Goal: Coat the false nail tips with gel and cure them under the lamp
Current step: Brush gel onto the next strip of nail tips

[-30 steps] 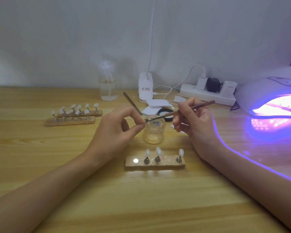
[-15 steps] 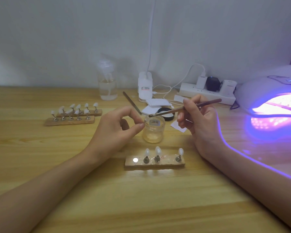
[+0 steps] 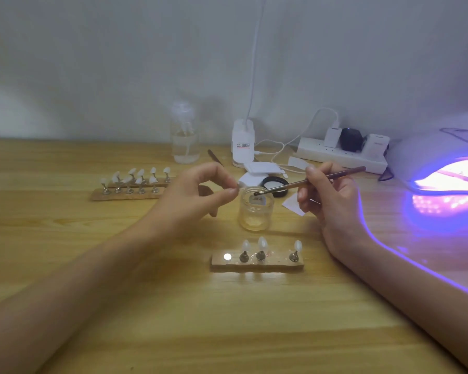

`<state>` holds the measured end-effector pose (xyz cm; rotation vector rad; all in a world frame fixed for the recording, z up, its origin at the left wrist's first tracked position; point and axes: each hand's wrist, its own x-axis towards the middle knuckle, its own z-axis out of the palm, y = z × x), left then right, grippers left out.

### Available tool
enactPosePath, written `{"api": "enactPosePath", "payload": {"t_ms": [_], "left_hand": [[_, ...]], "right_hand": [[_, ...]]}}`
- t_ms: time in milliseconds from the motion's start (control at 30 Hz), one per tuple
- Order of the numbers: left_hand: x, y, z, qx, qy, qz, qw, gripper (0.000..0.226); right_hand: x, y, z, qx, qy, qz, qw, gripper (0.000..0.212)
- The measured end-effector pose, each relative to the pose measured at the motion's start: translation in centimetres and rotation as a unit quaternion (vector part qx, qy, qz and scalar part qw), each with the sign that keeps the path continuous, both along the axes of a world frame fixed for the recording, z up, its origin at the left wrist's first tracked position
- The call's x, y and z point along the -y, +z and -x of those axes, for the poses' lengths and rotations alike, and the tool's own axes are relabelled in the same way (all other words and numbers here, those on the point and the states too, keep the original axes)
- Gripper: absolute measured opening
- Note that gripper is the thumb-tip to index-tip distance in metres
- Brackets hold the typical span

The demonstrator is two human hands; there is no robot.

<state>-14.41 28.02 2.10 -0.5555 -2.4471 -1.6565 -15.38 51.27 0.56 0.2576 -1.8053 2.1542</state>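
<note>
Head view: a person's right hand (image 3: 333, 203) grips a brush (image 3: 316, 180) like a pen, its bristle end at the mouth of an open glass jar (image 3: 256, 211) that stands between the 2 hands. The left hand (image 3: 197, 198) hovers just beside the jar's rim. Its thumb and forefinger are pinched on a thin stick (image 3: 214, 157) whose far end pokes out beyond the forefinger, and the other fingers are loosely curled. Nearer the person than both hands, a wooden holder (image 3: 257, 265) on the table (image 3: 227, 325) carries 3 nail tips (image 3: 262, 242) upright on metal stems, with 1 bare metal disc (image 3: 227, 256) at its left end. Out past the left hand and to its left, 2 more holders (image 3: 125, 195) lie side by side, each with a row of tips. Well to the right of the right hand the lamp (image 3: 427, 147) glows purple, edging that forearm in violet. A black lid (image 3: 275, 184) sits just beyond the jar, and farther back a spray bottle (image 3: 185, 143) and a power strip (image 3: 341, 156) line the wall
</note>
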Motion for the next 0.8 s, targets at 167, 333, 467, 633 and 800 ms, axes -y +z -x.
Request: {"api": "enactPosePath", "payload": {"t_ms": [167, 333, 467, 633, 800], "left_hand": [[1.2, 2.1, -0.8, 0.013, -0.061, 0.024, 0.998, 0.008], [2.1, 0.4, -2.3, 0.049, -0.130, 0.080, 0.987, 0.006], [2.4, -1.0, -2.7, 0.050, -0.170, 0.090, 0.980, 0.004], [2.3, -1.5, -2.4, 0.038, -0.166, 0.087, 0.982, 0.005], [2.3, -1.2, -2.5, 0.073, -0.167, 0.060, 0.981, 0.006]], "right_hand": [[0.0, 0.0, 0.0, 0.015, -0.008, 0.016, 1.000, 0.028], [0.0, 0.1, 0.0, 0.015, -0.004, 0.016, 1.000, 0.028], [0.1, 0.1, 0.0, 0.017, -0.002, 0.017, 1.000, 0.028], [0.0, 0.0, 0.1, 0.019, -0.001, 0.016, 1.000, 0.030], [0.0, 0.0, 0.1, 0.019, 0.002, 0.015, 1.000, 0.030]]}}
